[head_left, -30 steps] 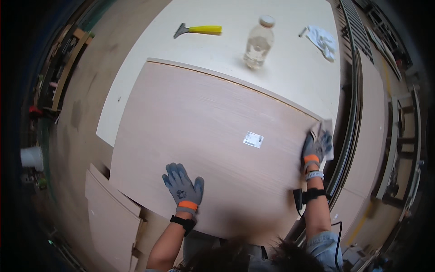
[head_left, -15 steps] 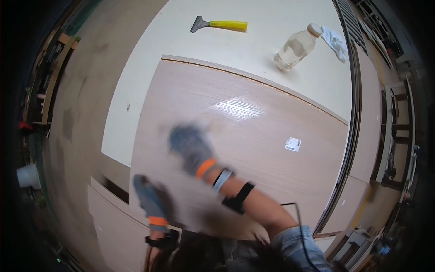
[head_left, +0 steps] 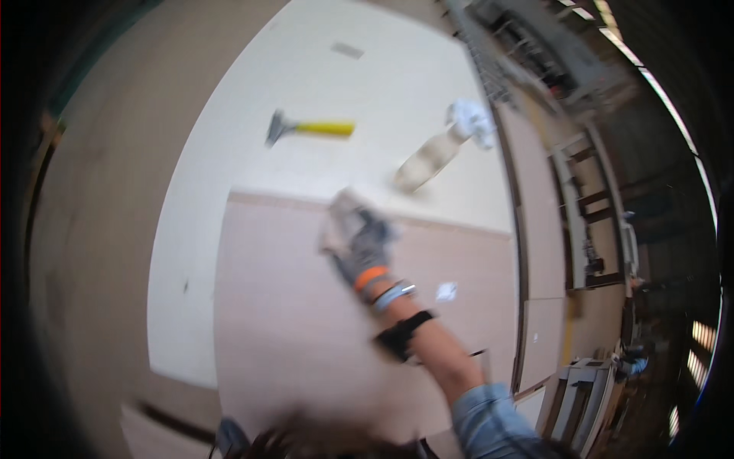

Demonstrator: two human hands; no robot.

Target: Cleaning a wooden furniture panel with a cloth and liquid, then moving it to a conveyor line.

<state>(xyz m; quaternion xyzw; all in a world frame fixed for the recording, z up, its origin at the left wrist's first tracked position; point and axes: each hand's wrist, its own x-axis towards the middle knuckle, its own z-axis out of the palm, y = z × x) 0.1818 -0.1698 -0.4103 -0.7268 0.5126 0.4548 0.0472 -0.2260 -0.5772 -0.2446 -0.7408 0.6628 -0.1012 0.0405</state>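
My right hand (head_left: pixel 359 249), in a grey glove with an orange cuff, reaches forward over a large light-brown panel (head_left: pixel 290 336) to near its far edge. It appears to grip a pale cloth (head_left: pixel 336 218) under the fingers, though the picture is blurred. The forearm wears a dark strap and a rolled blue sleeve. My left hand (head_left: pixel 228 437) shows only as a dark gloved shape at the lower edge, by the panel's near left corner. Its fingers cannot be made out.
The panel lies on a white table (head_left: pixel 222 199). Beyond it are a yellow-handled scraper (head_left: pixel 310 128), a clear plastic bottle (head_left: pixel 424 163) and a white rag (head_left: pixel 474 118). A small white label (head_left: pixel 446 291) sits on the panel. Racks and boards line the right side.
My right hand left the panel's right edge and swept across to its far edge. My left hand slid off toward the near left corner. The head turned, shifting the view.
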